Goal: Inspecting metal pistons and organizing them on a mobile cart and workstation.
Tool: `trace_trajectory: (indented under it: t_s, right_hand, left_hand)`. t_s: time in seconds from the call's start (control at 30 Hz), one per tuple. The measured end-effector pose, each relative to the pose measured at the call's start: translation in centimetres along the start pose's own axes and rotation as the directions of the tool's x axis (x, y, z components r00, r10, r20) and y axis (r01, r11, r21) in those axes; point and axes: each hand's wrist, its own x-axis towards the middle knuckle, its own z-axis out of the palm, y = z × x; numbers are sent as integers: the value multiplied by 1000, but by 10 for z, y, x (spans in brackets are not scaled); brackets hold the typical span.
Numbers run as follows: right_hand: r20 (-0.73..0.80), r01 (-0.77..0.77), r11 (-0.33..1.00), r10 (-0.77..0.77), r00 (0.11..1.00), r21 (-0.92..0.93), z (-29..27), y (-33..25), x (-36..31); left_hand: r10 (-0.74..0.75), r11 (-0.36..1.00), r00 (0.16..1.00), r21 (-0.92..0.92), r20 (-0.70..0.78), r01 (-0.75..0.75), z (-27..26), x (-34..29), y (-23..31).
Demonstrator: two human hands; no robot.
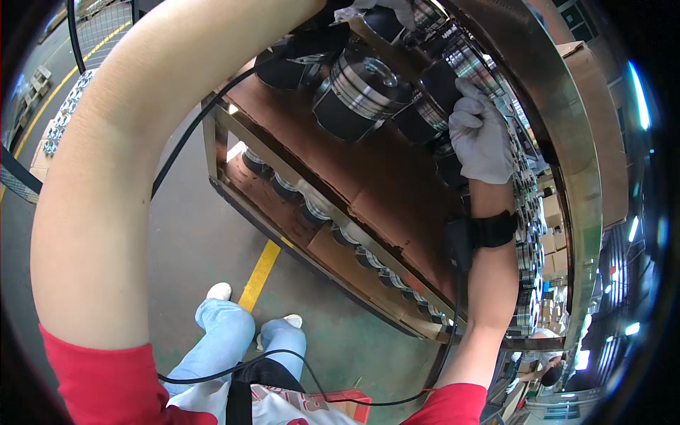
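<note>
The room is big, with a grey floor point(212, 248) and a yellow line point(258, 276) painted on it. On the right there are bright lights point(640, 95) and piles of brown boxes point(554, 212). Another person point(545, 365) is far back, low on the right.

A metal rack point(582, 205) stands in front of the person in the red sleeves. It has two shelves that show. The top shelf point(319, 159) has a brown sheet on it. Round parts, black and shiny silver, sit at its far end. One big round part point(361, 92) is near the middle, tipped a little, with silver rings around it. More round parts crowd close to it. The bottom shelf point(333, 251) has a brown sheet too, and a row of the same kind of parts point(312, 211) along it.

The right hand point(483, 138) wears a white glove. Its fingers are bent in, next to a dark part. I cannot tell if they are pinching it. The left hand point(398, 10) has a glove as well, at the top edge by more parts. Some of it is cut off, so I cannot tell how its fingers are.
</note>
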Motion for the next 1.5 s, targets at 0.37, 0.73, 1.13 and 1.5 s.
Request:
trace_trajectory:
  t_s: [0.37, 0.73, 1.13, 1.5]
  right_hand:
    - [-71, 41, 993, -49, 996, -115, 26, 5, -17]
    - [-141, -37, 986, 14, 990, -163, 45, 3, -62]
    - [-322, -69, 949, -36, 946, -307, 74, 0, -121]
    - [-397, -361, 927, 294, 870, -105, 103, -38, -281]
  left_hand:
    - [-115, 992, 976, 77, 184, 102, -71, -9, -2]
    - [-219, 913, 962, -314, 164, 261, -133, -33, 18]
    - [-110, 843, 991, -520, 82, 137, -99, -39, 16]
    - [-227, 958, 956, -132, 188, 253, -120, -34, 40]
